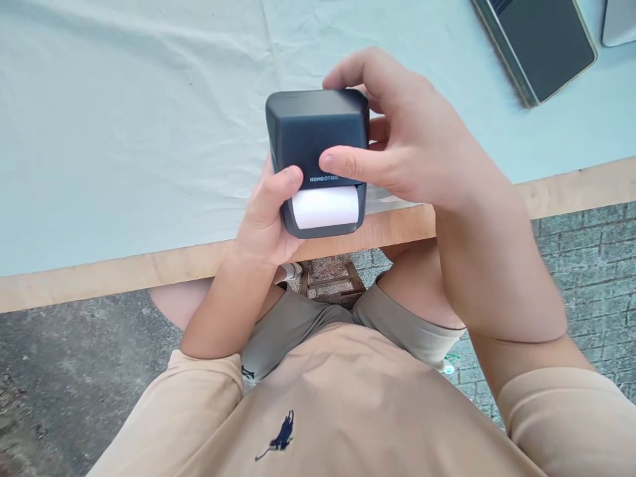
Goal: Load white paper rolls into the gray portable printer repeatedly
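A dark label printer marked NIIMBOT is held above the table's near edge. A white paper roll shows in the opening at its lower front. My left hand grips the printer from the left and below, its thumb on the front beside the opening; its other fingers are hidden behind the body. My right hand holds the upper right side, thumb on the front face just above the brand name and fingers curled round the top right corner.
A pale cloth covers the table, which has a bare wooden front edge. A dark-screened phone lies at the upper right, with part of a light grey object in the corner. Below are my legs and a paved floor.
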Tool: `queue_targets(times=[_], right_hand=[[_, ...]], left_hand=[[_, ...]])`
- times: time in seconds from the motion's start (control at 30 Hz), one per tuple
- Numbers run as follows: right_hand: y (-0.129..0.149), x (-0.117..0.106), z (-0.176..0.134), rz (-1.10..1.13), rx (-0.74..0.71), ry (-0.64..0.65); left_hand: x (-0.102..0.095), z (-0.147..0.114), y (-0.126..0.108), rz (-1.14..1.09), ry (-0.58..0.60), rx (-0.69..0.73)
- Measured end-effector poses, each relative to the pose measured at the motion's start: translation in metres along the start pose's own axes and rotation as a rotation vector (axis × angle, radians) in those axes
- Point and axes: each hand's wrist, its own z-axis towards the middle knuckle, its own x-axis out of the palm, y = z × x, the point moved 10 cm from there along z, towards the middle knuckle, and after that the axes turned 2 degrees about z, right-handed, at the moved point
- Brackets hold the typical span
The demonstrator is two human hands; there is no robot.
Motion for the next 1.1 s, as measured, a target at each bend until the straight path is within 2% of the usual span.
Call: queue_targets(times=[0.17,0.3,0.37,0.47,0.57,0.73,0.9,1.0,1.07,1.1], right_hand=[[-0.004,0.002,0.003,0.014,0.029,-0.006],[-0.004,0.001,0.001,0.001,0.012,-0.008],[0.000,-0.001,-0.002,-0.016,-0.037,-0.011],[0.018,-0.011,-0.012,-0.014,-0.202,-0.057],[0.032,-0.011,-0.019,-0.008,-0.343,-0.016],[0.034,-0.004,-0.017,-0.146,-0.407,0.055],[0.034,-0.005,-0.018,-0.157,-0.424,0.086],[0.037,-0.010,-0.021,-0.210,-0.462,0.036],[0.042,-0.020,-0.023,-0.239,-0.492,-0.081],[0.041,-0.027,-0.022,-0.197,-0.454,-0.157]], left_hand=[[-0.001,0.001,0.004,0.006,-0.027,-0.064],[0.008,0.002,-0.001,-0.060,0.023,-0.049],[0.007,0.002,-0.001,-0.097,0.010,-0.039],[0.002,0.004,0.000,-0.136,-0.022,-0.023],[0.000,0.005,0.003,-0.138,-0.012,-0.036],[-0.006,0.007,0.005,-0.131,-0.037,-0.032],[-0.008,0.008,0.006,-0.177,-0.028,-0.022],[-0.010,0.008,0.007,-0.164,-0.035,-0.025],[-0.011,0.009,0.009,-0.149,-0.050,-0.035],[-0.012,0.009,0.010,-0.145,-0.055,-0.038]])
